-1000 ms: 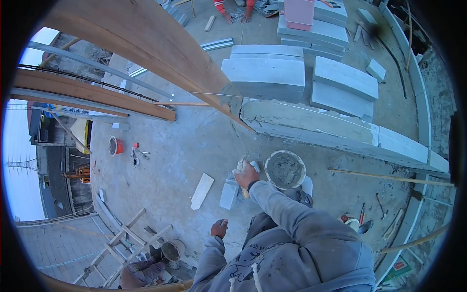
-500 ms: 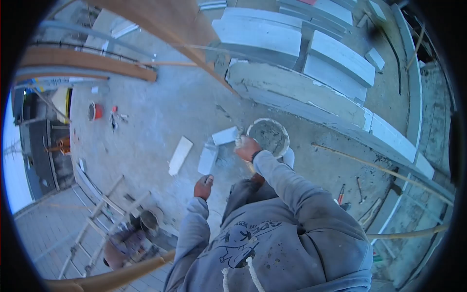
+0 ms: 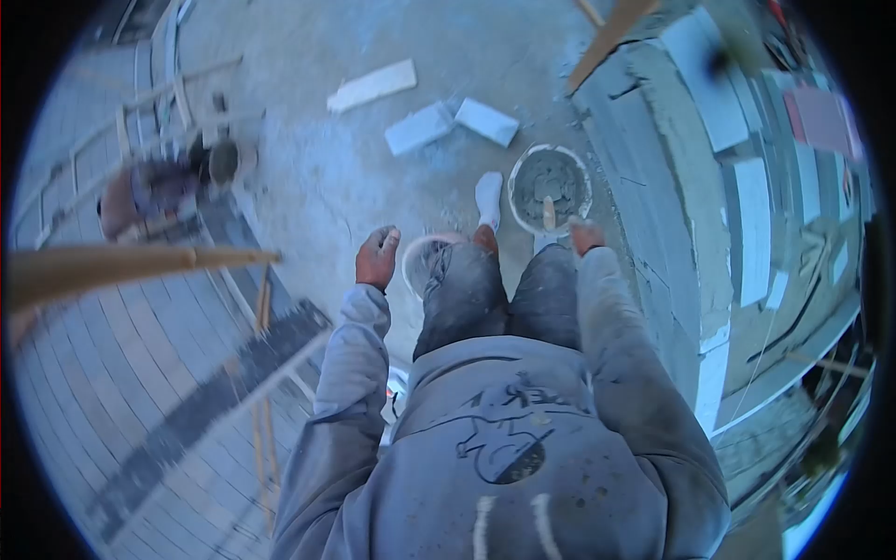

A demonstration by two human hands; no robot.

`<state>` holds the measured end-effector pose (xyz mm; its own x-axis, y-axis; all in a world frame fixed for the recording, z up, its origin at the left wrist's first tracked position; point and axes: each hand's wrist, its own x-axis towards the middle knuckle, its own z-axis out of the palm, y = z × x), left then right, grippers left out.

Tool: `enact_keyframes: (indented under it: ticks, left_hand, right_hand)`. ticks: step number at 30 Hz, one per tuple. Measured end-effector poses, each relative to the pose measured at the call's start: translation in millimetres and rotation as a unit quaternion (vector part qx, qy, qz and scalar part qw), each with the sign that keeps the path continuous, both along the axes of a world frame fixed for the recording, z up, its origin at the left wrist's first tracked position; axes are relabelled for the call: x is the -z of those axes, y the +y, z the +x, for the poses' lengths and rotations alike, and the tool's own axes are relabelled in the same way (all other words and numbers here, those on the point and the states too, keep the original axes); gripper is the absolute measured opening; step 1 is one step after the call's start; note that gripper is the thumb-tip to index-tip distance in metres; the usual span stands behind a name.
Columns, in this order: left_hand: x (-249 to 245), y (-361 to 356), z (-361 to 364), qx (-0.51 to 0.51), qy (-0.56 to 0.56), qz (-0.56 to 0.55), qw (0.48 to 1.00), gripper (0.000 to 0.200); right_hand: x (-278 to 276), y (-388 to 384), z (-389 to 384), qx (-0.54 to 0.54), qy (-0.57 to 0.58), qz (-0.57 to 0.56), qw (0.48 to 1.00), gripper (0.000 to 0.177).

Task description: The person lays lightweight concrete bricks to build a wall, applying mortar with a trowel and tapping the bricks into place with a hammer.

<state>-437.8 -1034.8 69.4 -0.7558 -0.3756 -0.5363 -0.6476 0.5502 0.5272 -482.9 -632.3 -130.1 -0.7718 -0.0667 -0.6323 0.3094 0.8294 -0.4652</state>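
Loosely curled, my left hand [image 3: 377, 257] is beside a pale round bucket [image 3: 413, 266] that my knee partly hides; no object shows in its fingers. My right hand [image 3: 586, 235] is at the lower right edge of a bucket of grey mortar [image 3: 532, 177]. A wooden handle [image 3: 549, 213] stands in this bucket, just left of my right hand and apart from it. The right fingers are small and blurred. My foot in a white sock [image 3: 488, 198] is left of the mortar bucket.
Two white blocks [image 3: 420, 128] [image 3: 487, 122] and a longer white piece [image 3: 373, 86] lie on the concrete floor ahead. A low block wall [image 3: 667, 205] runs along the right. A wooden pole [image 3: 140, 271] crosses the left, with another person [image 3: 154, 191] beyond it.
The view has turned, and the blocks and wall appear in new places. My right hand has shifted from the mortar bucket's left side to its near right edge. The wooden handle now shows.
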Motion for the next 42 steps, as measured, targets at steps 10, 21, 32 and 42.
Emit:
enact_keyframes:
  ticks: [10, 21, 32, 42]
  left_hand:
    - [85.5, 68.4, 307.3, -0.290, -0.181, 0.052, 0.938, 0.040]
    - [113.9, 195.7, 467.1, -0.562, -0.125, 0.133, 0.807, 0.041]
    - [252.6, 224.1, 548.3, -0.753, -0.039, 0.238, 0.612, 0.041]
    - [302.4, 382.6, 540.6, -0.782, -0.136, 0.330, 0.510, 0.038]
  right_hand:
    - [-18.4, 167.3, 32.7, -0.209, -0.158, 0.191, 0.946, 0.035]
    - [59.9, -77.1, 57.1, -0.585, -0.139, 0.029, 0.798, 0.028]
    - [250.5, -385.8, 193.1, -0.661, 0.059, 0.053, 0.746, 0.022]
    - [373.4, -411.2, 173.9, -0.787, 0.177, 0.086, 0.585, 0.036]
